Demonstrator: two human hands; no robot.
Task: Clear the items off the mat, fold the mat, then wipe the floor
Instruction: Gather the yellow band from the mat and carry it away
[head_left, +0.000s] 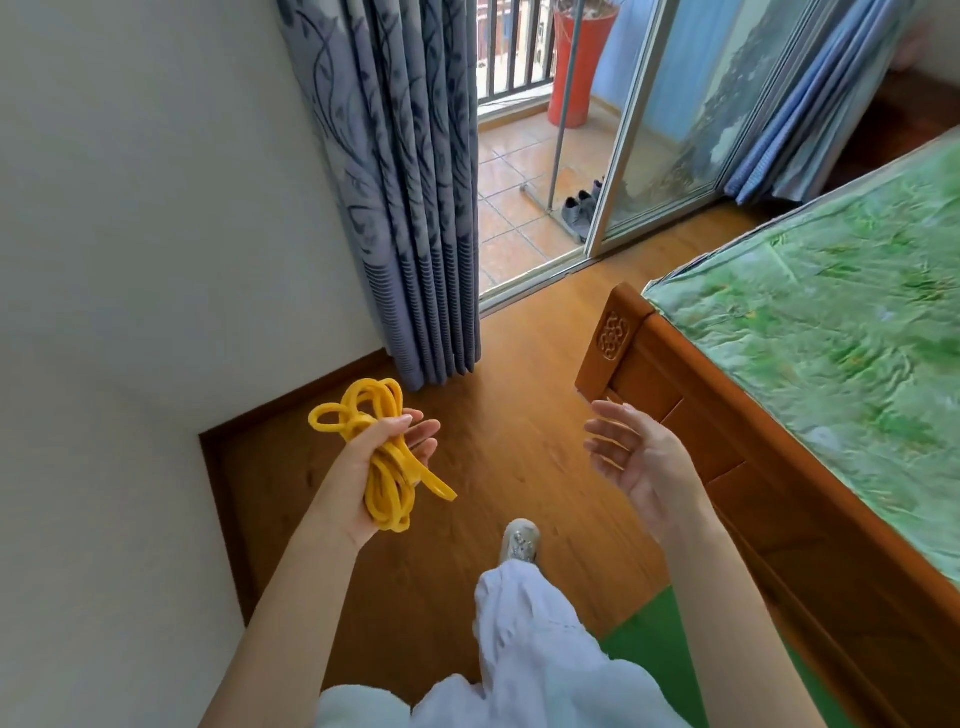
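My left hand (387, 457) holds a bundled yellow resistance band (379, 452), palm up, with loops sticking out above and below the fingers. My right hand (639, 457) is raised beside it with fingers spread and nothing in it. A corner of the green mat (654, 649) shows on the wooden floor (519, 415) at the bottom right, partly hidden by my leg in white trousers (524, 623). My shoe (519, 540) is on the bare floor ahead of the mat.
A wooden bed (691, 431) with a green cover runs along the right. White walls form a corner on the left. A grey-blue curtain (410, 208) hangs ahead, beside an open sliding door (649, 130) onto a tiled balcony with shoes and a red pot.
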